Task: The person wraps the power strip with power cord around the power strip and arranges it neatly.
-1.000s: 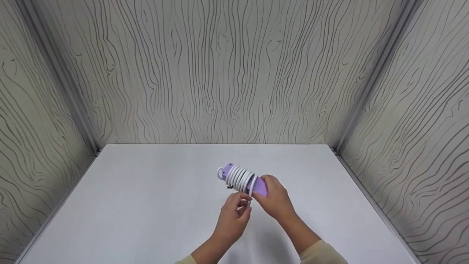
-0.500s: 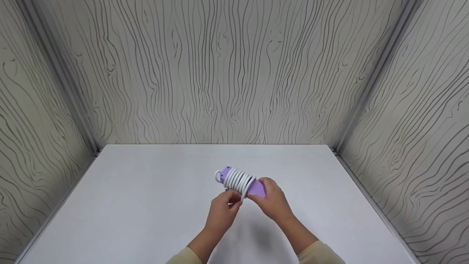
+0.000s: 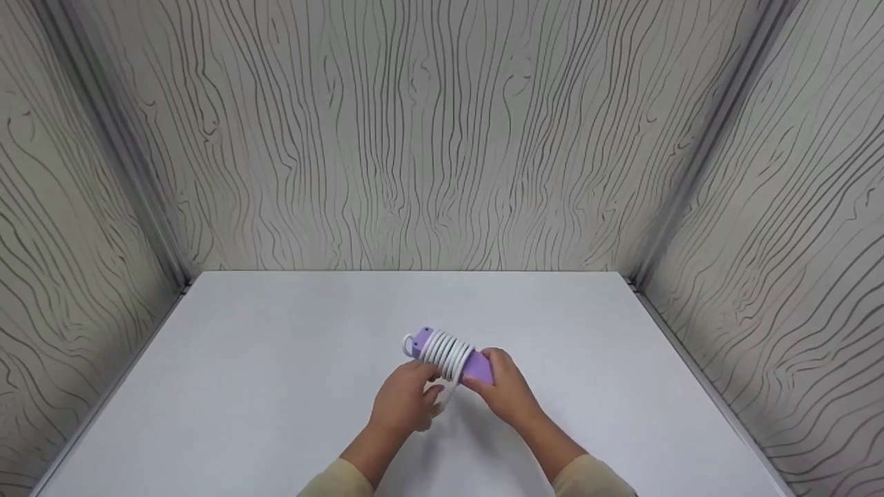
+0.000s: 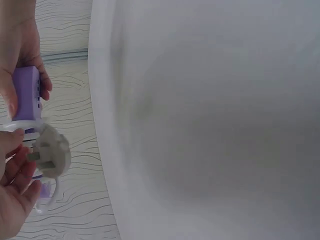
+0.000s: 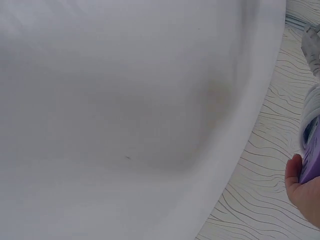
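Note:
A purple power strip (image 3: 478, 368) is held up over the table, tilted, with its white cord (image 3: 445, 353) wound round it in several turns. My right hand (image 3: 507, 392) grips the strip's bare near end between thumb and fingers. Below the coil, my left hand (image 3: 406, 399) has curled fingers at the loose run of cord coming off the last turn. In the left wrist view a pale plug (image 4: 52, 152) with flat prongs sits right at the left hand's fingertips, overlapping the coil. A small cord loop sticks out past the strip's far end. Part of the loose cord is hidden behind the left fingers.
The white tabletop (image 3: 276, 359) lies beneath both hands. Panels with a wood-grain line pattern (image 3: 407, 138) stand behind and at both sides, with grey metal posts (image 3: 117, 145) in the corners.
Both hands and the power strip have come lower, toward the person. The left hand has moved left, drawing the loose cord from the right of the coil to below it.

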`<move>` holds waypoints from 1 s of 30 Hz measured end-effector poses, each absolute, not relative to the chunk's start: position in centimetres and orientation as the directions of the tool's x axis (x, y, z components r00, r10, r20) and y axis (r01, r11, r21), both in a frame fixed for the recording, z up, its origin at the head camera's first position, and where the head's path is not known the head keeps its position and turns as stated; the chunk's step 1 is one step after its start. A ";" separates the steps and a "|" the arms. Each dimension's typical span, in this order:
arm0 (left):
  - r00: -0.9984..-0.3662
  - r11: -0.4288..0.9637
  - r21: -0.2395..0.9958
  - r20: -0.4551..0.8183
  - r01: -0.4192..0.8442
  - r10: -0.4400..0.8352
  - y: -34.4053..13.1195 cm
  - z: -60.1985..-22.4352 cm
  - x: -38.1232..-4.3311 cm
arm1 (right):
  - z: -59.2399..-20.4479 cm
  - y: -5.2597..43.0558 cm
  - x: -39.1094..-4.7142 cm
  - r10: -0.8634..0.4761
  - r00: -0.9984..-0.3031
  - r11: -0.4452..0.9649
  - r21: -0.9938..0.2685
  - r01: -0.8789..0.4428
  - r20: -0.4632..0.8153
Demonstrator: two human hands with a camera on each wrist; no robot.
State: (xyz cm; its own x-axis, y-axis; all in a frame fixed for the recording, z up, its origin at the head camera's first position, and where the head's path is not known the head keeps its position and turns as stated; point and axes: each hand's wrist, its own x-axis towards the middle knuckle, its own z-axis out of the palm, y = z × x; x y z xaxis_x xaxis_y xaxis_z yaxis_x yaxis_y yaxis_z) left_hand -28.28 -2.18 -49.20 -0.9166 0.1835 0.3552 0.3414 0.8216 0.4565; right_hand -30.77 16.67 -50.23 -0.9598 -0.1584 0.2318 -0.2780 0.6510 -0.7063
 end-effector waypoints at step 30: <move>-0.972 0.698 0.684 0.225 0.211 0.073 -6.2 -50.4 -29.3 | -55.9 17.1 -31.9 -0.177 -0.971 0.759 -0.607 -0.238 0.159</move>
State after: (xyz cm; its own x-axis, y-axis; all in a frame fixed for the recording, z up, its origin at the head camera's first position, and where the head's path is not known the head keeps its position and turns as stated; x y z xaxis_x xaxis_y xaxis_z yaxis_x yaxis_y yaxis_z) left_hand -29.30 -6.19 -50.42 -0.9717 0.0729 0.2248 0.2107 0.6982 0.6842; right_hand -31.85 17.12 -55.92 -0.9713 -0.1771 0.1588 -0.2375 0.7587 -0.6066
